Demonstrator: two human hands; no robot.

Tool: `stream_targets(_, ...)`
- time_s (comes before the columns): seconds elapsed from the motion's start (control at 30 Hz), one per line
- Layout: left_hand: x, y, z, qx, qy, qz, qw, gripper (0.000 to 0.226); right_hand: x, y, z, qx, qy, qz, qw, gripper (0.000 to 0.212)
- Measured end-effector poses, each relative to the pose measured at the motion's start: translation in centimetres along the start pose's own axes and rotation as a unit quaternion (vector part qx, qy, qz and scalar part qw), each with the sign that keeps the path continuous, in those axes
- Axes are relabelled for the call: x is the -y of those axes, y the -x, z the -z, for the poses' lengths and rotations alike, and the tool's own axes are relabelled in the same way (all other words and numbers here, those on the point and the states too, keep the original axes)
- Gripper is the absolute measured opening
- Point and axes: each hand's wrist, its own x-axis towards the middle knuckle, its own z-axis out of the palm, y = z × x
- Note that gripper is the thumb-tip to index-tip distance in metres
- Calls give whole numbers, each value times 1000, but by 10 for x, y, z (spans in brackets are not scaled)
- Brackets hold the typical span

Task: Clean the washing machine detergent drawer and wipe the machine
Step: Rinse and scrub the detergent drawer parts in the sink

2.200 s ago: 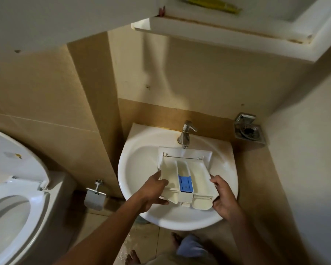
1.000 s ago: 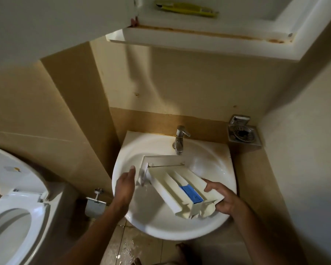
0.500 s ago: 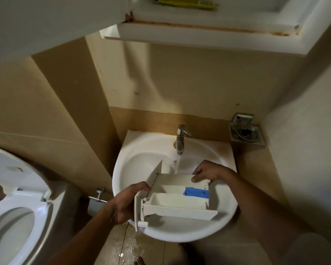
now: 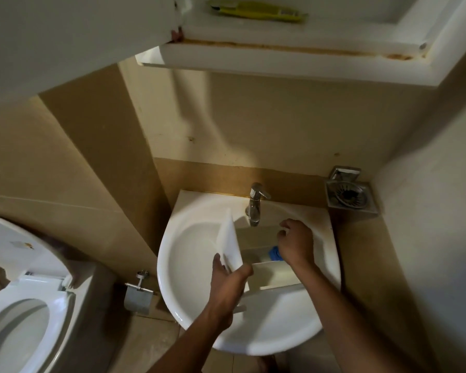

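The white detergent drawer (image 4: 267, 275) lies sideways in the round white sink (image 4: 191, 254), its front panel (image 4: 230, 243) standing up on the left. My left hand (image 4: 228, 281) grips the lower end of that front panel. My right hand (image 4: 296, 243) is curled over the drawer's far side, just above the blue insert (image 4: 274, 253), which it partly hides. The chrome tap (image 4: 254, 204) stands right behind the drawer. No washing machine is in view.
An open toilet (image 4: 19, 313) stands at the left, with a toilet roll holder (image 4: 137, 294) between it and the sink. A metal soap dish (image 4: 350, 196) is fixed in the right corner. An open white cabinet (image 4: 280, 55) with a yellow tube (image 4: 256, 10) hangs overhead.
The drawer has been turned from lengthwise to sideways in the sink. My left hand moved to its front panel, and my right hand shifted to the far side near the tap.
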Motion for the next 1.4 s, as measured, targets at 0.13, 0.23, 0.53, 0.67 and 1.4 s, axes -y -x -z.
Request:
stream_targets(0.13, 18, -4, 9, 4, 28, 14, 999, 97, 18, 11, -19, 71, -487, -264, 830, 15)
stream_targets(0.23, 25, -1, 17, -1, 25, 10, 1000, 78, 23, 8, -35, 140, -709, -379, 579, 20)
stream_targets(0.53, 14, -22, 37, 5, -60, -22, 998, 101, 21, -16, -66, 192, -762, -371, 495, 18)
stream_targets(0.67, 15, -33, 39, 4, -59, 4, 998, 93, 18, -22, -71, 215, -749, -365, 509, 14)
stream_targets(1.4, 9, -41, 31, -5, -99, -48, 994, 67, 30, -27, -61, 254, -678, -379, 577, 11)
